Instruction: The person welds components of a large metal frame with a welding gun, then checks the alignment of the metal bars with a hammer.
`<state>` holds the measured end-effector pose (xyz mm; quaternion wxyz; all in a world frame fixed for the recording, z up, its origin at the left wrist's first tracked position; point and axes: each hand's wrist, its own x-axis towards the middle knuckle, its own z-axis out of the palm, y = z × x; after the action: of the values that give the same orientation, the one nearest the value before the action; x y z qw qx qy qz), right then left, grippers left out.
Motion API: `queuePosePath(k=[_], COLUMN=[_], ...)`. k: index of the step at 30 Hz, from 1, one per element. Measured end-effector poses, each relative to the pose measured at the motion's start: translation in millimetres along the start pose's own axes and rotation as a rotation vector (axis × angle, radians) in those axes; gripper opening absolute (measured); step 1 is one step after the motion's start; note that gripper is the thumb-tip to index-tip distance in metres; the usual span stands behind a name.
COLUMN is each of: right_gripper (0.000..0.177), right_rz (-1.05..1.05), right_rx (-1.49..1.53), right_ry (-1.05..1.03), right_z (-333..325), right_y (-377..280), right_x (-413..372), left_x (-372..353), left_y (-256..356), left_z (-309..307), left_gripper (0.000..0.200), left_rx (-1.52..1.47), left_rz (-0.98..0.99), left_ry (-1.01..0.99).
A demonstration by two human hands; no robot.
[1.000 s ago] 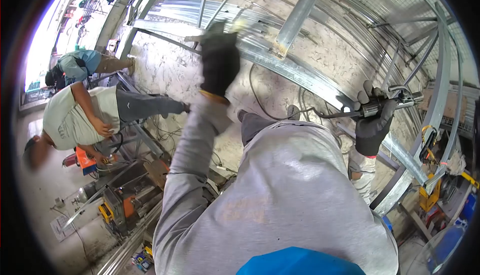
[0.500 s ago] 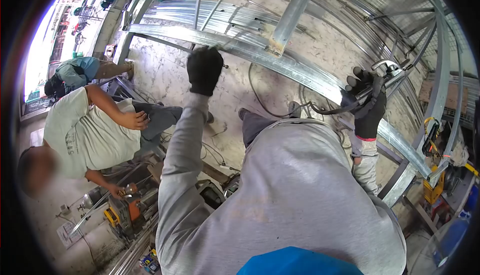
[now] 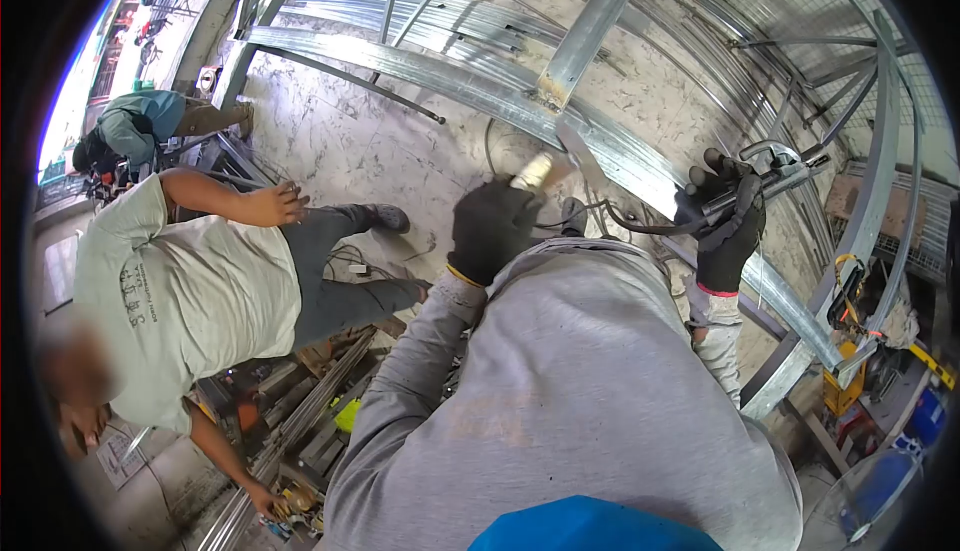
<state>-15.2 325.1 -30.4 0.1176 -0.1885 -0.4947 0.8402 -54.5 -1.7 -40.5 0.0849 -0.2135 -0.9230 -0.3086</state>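
My left hand [image 3: 495, 231], in a black glove, is closed around the pale, wrapped handle of a chipping hammer [image 3: 582, 156]. The hammer's narrow metal head overlaps the near edge of a galvanized steel beam [image 3: 430, 76]. My right hand [image 3: 728, 213], gloved too, is wrapped round the dark handle of a welding electrode holder [image 3: 775, 159] with a silvery metal front. A black cable [image 3: 640, 228] runs leftward from that handle. The beam passes under the right hand, and an upright steel post [image 3: 600, 26] meets it ahead of the hammer.
A person in a pale T-shirt [image 3: 200, 281] stands at my left, one hand lowered to tools on the floor. Another person [image 3: 140, 131] bends farther off. Metal strips [image 3: 420, 21] lie beyond the beam. A slanting steel frame member [image 3: 870, 181] and a yellow crate [image 3: 843, 391] are at the right.
My left hand has come back and to the right, and the chipping hammer now shows in it. The right hand stays about where it was. The nearby person's lower hand has moved down.
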Motion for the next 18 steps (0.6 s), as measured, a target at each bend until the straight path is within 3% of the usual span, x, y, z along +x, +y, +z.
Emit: queuePosePath(k=[2, 3, 4, 9, 13, 16, 18], right_gripper=[0.056, 0.056, 0.054, 0.054, 0.055, 0.057, 0.057], right_rz=[-0.004, -0.001, -0.001, -0.022, -0.06, -0.033, -0.008], right_rx=[0.048, 0.047, 0.06, 0.076, 0.117, 0.08, 0.056], right_ry=[-0.031, -0.035, -0.034, 0.046, 0.001, 0.033, 0.047], right_z=[0, -1, -4, 14, 11, 12, 14], right_y=[0, 1, 2, -4, -1, -5, -5], right_x=[-2, -2, -1, -2, -2, -5, -3], left_x=[6, 13, 31, 25, 33, 28, 27], left_y=[-30, -47, -38, -2, -28, -23, -20], left_z=[-2, 1, -16, -20, -16, -18, -19], left_gripper=[0.01, 0.008, 0.009, 0.006, 0.009, 0.01, 0.011], left_rx=[0.273, 0.25, 0.46, 0.116, 0.347, 0.202, 0.208], left_rz=[0.08, 0.044, -0.031, 0.16, 0.101, 0.178, 0.121], left_ry=[-0.019, 0.06, -0.092, 0.071, -0.036, -0.058, -0.097])
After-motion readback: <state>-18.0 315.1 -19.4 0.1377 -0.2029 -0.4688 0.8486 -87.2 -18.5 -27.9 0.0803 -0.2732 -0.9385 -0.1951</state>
